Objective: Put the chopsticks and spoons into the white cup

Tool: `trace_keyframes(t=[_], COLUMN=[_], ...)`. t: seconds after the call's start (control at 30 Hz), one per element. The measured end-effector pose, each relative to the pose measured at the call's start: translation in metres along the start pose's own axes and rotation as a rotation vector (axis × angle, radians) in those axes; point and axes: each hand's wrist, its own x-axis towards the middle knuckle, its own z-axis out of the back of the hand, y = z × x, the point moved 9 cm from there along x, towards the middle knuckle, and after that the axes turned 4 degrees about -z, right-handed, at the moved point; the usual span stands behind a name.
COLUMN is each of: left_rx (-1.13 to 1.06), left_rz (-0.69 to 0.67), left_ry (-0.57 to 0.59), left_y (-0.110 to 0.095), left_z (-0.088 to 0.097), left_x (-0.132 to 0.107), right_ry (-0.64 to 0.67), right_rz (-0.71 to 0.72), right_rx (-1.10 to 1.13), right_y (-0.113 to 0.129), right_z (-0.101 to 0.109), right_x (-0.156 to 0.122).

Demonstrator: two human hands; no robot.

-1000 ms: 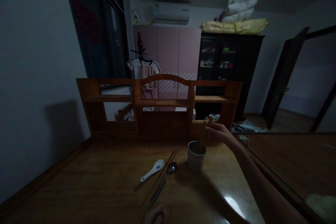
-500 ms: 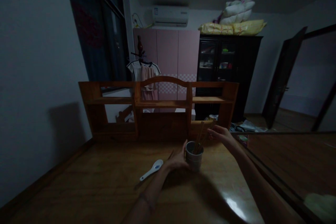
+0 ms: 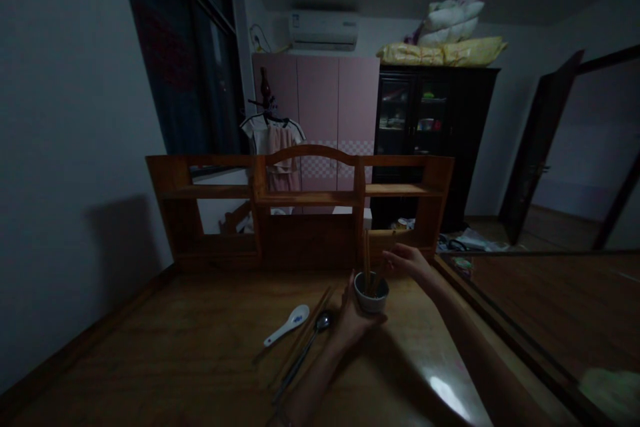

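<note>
A small white cup [image 3: 371, 295] stands on the wooden desk [image 3: 200, 360], with wooden chopsticks [image 3: 367, 259] standing upright in it. My left hand [image 3: 353, 320] is wrapped round the cup's side and base. My right hand [image 3: 409, 261] hovers just right of the cup's rim, fingers closed on the tops of the chopsticks that lean right. To the left of the cup lie a white ceramic spoon with blue pattern [image 3: 289, 325], a metal spoon [image 3: 307, 348] and a pair of chopsticks [image 3: 295, 340] flat on the desk.
A wooden shelf unit [image 3: 300, 197] stands along the desk's back edge, right behind the cup. Left is a wall with a dark window [image 3: 185, 60]. Behind are a pink wardrobe [image 3: 320, 107], a dark cabinet [image 3: 435, 120] and an open door [image 3: 535, 147].
My left hand came up from the bottom edge and closed round the cup. The cup shifted slightly and the chopsticks in it stand more upright. My right hand moved a little left.
</note>
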Motion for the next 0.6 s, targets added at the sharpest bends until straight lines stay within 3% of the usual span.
trace_keyframes(t=[0.23,0.47,0.6], left_rx=[0.104,0.09,0.123], left_rz=[-0.022,0.002,-0.002], left_ry=[-0.004,-0.107,-0.101], left_y=[0.008,0.005,0.001], left_z=[0.003,0.011,0.009], left_x=[0.0,-0.003,-0.007], right_ry=[0.015,0.071,0.089], right_rz=[-0.006,0.004,0.009], right_rx=[-0.039,-0.068,-0.069], right_y=[0.001,0.004,0.004], right_z=[-0.003,-0.009,-0.014], right_x=[0.007,0.005,0.003])
